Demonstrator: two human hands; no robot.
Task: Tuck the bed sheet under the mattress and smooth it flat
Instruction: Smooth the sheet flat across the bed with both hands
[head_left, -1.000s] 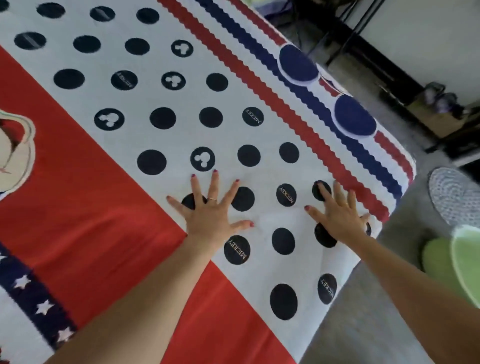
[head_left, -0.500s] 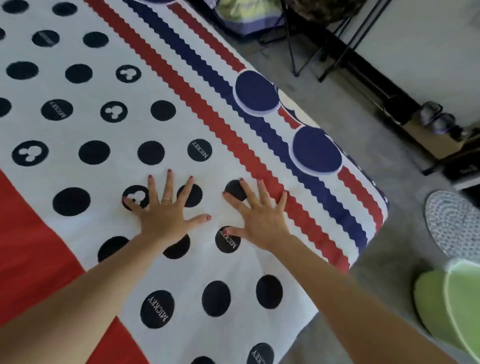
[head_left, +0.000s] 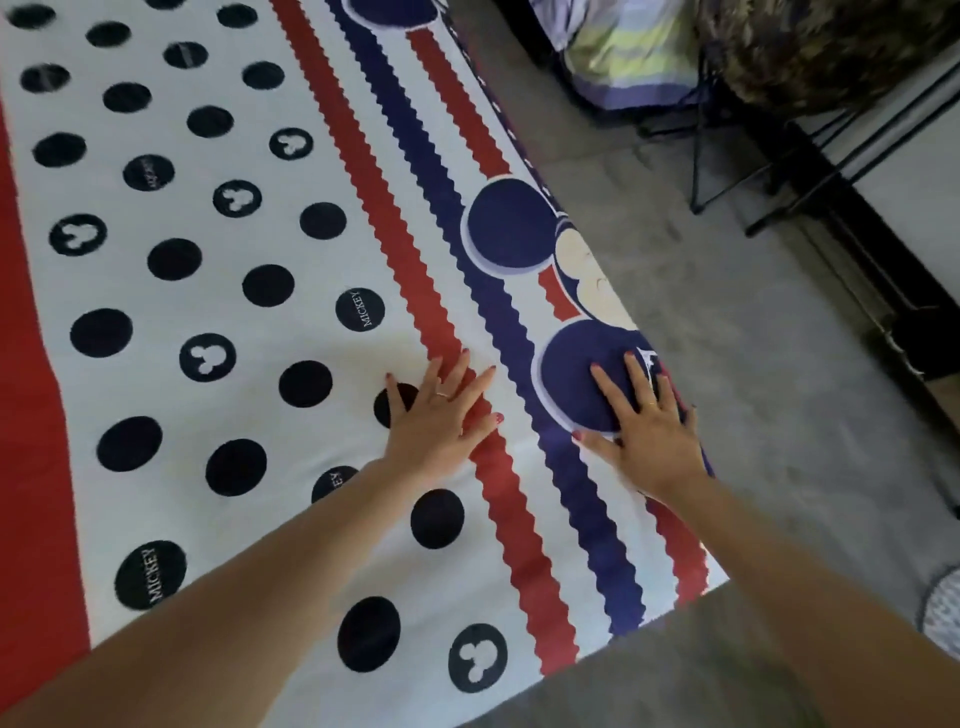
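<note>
Both arms reach forward over the bed sheet (head_left: 291, 332). The left hand (head_left: 436, 421) lies palm down on it with fingers straight and spread. The right hand (head_left: 649, 436) lies flat as well, fingers splayed, at the sheet's far-side edge, apart from the left.

The bed sheet (head_left: 322, 291) is printed cloth, matt and lying smooth with faint creases by the bed's right edge. The floor (head_left: 753, 364) looks like grey, matt, slightly mottled concrete, rough in finish.
</note>
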